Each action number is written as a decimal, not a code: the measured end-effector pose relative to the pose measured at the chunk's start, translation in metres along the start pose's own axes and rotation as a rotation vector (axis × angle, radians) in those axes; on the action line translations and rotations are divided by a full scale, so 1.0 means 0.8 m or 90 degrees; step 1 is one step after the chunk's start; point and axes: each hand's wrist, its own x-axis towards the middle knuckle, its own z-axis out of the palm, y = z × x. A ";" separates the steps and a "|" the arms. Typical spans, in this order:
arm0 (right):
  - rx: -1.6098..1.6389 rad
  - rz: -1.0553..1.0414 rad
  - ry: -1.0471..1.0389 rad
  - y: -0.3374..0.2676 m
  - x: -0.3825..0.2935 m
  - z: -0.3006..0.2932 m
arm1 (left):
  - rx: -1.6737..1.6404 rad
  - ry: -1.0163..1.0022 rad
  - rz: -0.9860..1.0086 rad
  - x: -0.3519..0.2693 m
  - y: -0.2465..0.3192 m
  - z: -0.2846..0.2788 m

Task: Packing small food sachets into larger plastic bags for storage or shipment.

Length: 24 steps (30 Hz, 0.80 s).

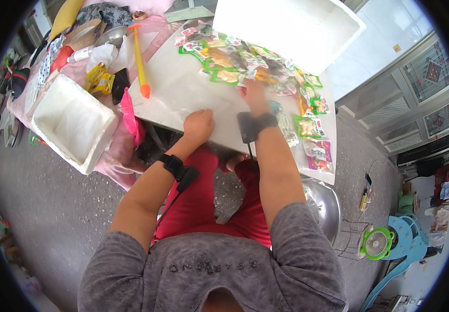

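Observation:
My left hand [199,125] rests loosely curled at the near edge of the white table [162,113]; whether anything is inside it cannot be seen. Just beyond it lies a clear plastic bag or sheet [193,93]. My right hand [252,93], a little blurred, reaches to the near side of a spread of small sealed food packets [218,58], its fingertips at a packet; a firm hold cannot be made out. Beside my right wrist is a clear bag [283,119]. More packets, one green-edged [309,127] and one purple [319,154], lie along the right side.
A large white foam box [287,23] stands at the table's far side. To the left, a smaller foam box [74,123], yellow packets [99,82] and a yellow pump-like tube [139,62] lie about. A metal basin [327,206] is below the table's right corner.

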 end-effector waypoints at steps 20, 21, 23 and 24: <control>0.360 0.187 0.002 -0.073 -0.192 -0.055 | -0.022 -0.132 -0.114 0.014 0.018 0.010; 0.361 0.186 0.003 -0.072 -0.191 -0.056 | -0.023 -0.135 -0.114 0.014 0.021 0.010; 0.315 0.166 -0.018 -0.063 -0.187 -0.059 | -0.022 -0.137 -0.112 0.011 0.026 0.009; 0.316 0.164 -0.018 -0.049 -0.184 -0.062 | 0.005 -0.131 -0.097 0.010 0.029 0.008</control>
